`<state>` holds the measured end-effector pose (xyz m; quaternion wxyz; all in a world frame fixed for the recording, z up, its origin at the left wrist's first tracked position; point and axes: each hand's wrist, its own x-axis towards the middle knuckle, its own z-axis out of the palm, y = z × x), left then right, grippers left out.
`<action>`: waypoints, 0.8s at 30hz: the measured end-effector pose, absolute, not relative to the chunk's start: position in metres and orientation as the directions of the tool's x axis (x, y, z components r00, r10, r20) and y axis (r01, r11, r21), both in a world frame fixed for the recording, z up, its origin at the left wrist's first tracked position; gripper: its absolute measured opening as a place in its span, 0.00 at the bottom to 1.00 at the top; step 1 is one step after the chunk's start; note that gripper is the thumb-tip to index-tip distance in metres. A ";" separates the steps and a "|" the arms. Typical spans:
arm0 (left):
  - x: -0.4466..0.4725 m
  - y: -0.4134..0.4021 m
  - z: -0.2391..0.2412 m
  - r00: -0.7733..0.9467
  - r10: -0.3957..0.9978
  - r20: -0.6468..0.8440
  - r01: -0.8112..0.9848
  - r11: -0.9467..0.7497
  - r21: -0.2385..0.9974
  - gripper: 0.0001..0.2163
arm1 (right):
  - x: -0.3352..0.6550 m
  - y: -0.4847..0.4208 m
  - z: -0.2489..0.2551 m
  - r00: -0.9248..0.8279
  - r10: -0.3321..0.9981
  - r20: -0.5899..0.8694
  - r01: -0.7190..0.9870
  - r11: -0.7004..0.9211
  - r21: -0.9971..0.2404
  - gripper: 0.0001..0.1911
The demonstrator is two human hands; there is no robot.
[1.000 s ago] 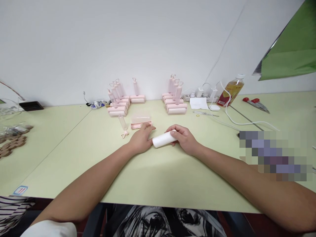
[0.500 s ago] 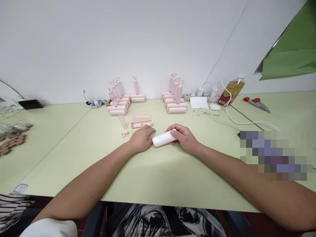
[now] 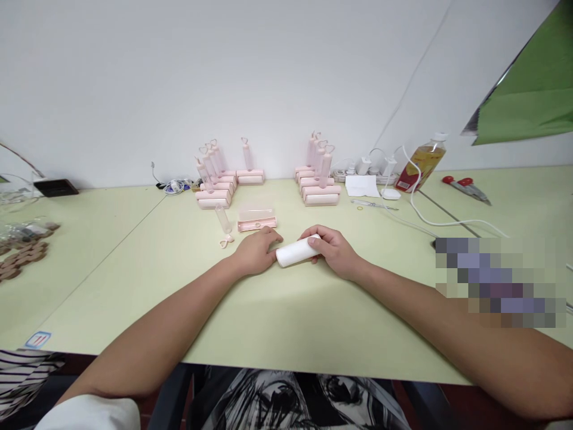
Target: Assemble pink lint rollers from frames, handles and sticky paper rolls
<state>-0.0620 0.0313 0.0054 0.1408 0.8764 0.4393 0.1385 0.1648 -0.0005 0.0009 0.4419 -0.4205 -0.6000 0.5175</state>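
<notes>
My right hand is closed around the right end of a white lint roller roll, thumb on top. The roll lies at a slant just over the table, its left end lower. My left hand rests on the table at that left end, fingers apart, its thumb side at or very near the roll. Beyond my left hand sits an open pink lint roller case with a clear cover tilted back. Beside it are a clear tube handle and a pink heart-shaped loop piece.
Pink lint rollers with upright handles stand in a left group and a right group, with a single one between. Rightward are white paper, a drink bottle, cables and red-handled pliers. Brown discs lie far left.
</notes>
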 end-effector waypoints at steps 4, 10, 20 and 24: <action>-0.062 0.031 0.005 0.575 0.811 0.108 0.743 -0.573 0.346 0.16 | 0.165 0.000 0.001 -0.269 0.958 0.096 0.060 0.116 -0.991 0.12; -0.062 0.032 0.005 0.582 0.805 0.116 0.742 -0.584 0.329 0.15 | 0.166 0.000 -0.001 -0.276 0.956 0.094 0.062 0.115 -0.991 0.11; -0.062 0.032 0.006 0.588 0.801 0.114 0.745 -0.591 0.309 0.16 | 0.166 0.000 0.001 -0.279 0.956 0.092 0.074 0.117 -0.990 0.11; -0.062 0.032 0.006 0.592 0.798 0.111 0.740 -0.593 0.317 0.16 | 0.165 0.000 0.002 -0.279 0.957 0.082 0.090 0.111 -0.990 0.11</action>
